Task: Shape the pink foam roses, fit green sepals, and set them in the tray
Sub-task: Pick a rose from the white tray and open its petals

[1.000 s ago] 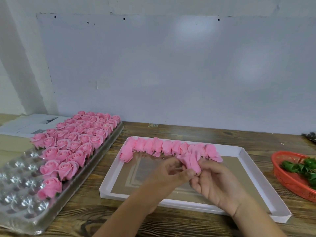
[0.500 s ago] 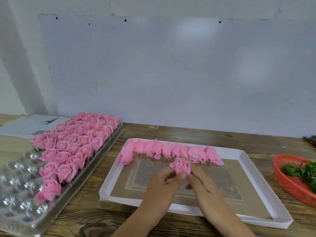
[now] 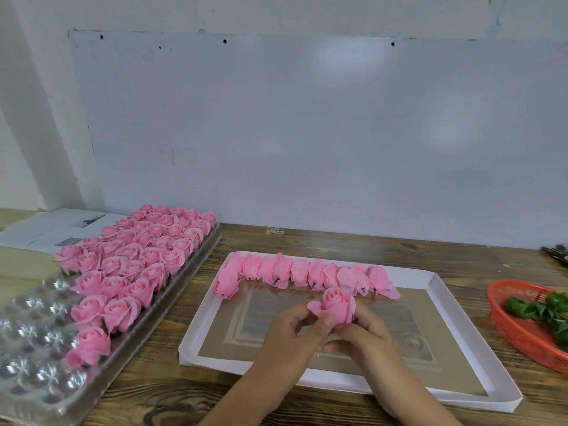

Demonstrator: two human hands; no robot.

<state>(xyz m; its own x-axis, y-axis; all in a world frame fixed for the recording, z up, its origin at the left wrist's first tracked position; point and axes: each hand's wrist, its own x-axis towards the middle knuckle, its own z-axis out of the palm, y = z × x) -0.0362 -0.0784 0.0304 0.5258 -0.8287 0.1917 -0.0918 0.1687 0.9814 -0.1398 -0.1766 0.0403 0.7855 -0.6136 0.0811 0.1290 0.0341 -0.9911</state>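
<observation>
**Ana:** Pale wall behind, a wooden bench [image 3: 307, 241] below it. Take the white cardboard tray [image 3: 436, 305] as the marker. Which step is this?

**Ben:** Shaping, I judge. Both hands are raised over the middle of the white cardboard tray with one pink rose [image 3: 337, 304] between them, bloom up. No green shows at its base, so the sepal looks not yet fitted.

**Ana:** How do the hands sit on it?

**Ben:** The left hand [image 3: 295, 330] has its fingers curled, thumb and forefinger pinching an outer petal that flares to the rose's left. The right hand [image 3: 364, 329] is curled under and round the base, holding the bloom. Neither hand is spread open, and the rose touches both.

**Ana:** And the next move?

**Ben:** Probably finishing the petals, then a sepal. The green sepals [image 3: 541, 312] lie in the orange basket [image 3: 504, 327], well to the right of the white cardboard tray, so the right hand would have to let go and reach while the left hand keeps the rose. Foam petals crease, so a light pinch seems wise.

**Ana:** Then where does it go?

**Ben:** Into the clear plastic tray [image 3: 27, 358], left of the white cardboard tray. Finished roses [image 3: 138, 256] fill its far part; empty cups are at its near end. The unshaped buds [image 3: 304, 273] lie in a row along the white cardboard tray's far edge, just beyond the held rose.
</observation>
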